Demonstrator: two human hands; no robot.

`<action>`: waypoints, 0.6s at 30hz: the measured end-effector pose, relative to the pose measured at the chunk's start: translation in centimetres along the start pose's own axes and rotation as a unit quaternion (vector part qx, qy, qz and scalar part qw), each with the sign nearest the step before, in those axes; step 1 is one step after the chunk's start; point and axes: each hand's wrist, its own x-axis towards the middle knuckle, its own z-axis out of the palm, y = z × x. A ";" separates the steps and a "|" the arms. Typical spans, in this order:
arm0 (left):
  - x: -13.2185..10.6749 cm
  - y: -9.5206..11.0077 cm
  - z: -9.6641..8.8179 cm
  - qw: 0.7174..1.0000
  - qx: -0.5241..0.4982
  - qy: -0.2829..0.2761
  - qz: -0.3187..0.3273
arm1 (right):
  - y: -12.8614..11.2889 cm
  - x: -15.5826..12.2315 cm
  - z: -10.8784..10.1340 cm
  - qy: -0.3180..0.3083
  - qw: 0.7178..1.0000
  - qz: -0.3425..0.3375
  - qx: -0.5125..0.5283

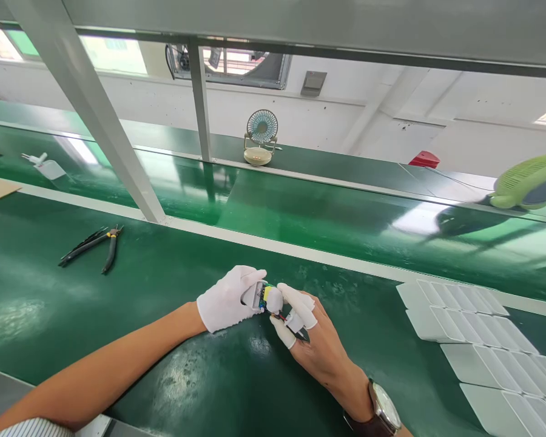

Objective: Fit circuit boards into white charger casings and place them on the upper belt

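Observation:
My left hand (231,298), in a white glove, is closed round a small white plastic housing (253,295). A green circuit board (262,297) with a yellow-wrapped component sticks out of the housing's open end. White finger cots cover the fingertips of my right hand (307,325), which is closed on the board's outer end around a rounded white part (273,300). Below that, a white and black piece (295,321) with short red and dark wires lies against my right fingers. How it joins the board is hidden.
Side cutters (111,240) and dark tweezers (87,241) lie to the left on the green bench. Rows of white plastic covers (477,343) lie at right. A sloping metal post (91,109) stands at left. Behind are a small fan (262,130) and a green fan (528,179).

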 end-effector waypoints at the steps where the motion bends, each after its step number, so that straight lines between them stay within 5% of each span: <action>1: 0.0 0.0 0.0 1.000 0.004 0.002 0.009 | 0.1 0.0 0.0 -0.001 1.000 -0.002 -0.005; 18: 0.3 0.4 0.1 0.999 0.041 0.011 0.033 | 0.1 0.0 0.3 -0.018 0.998 -0.019 -0.053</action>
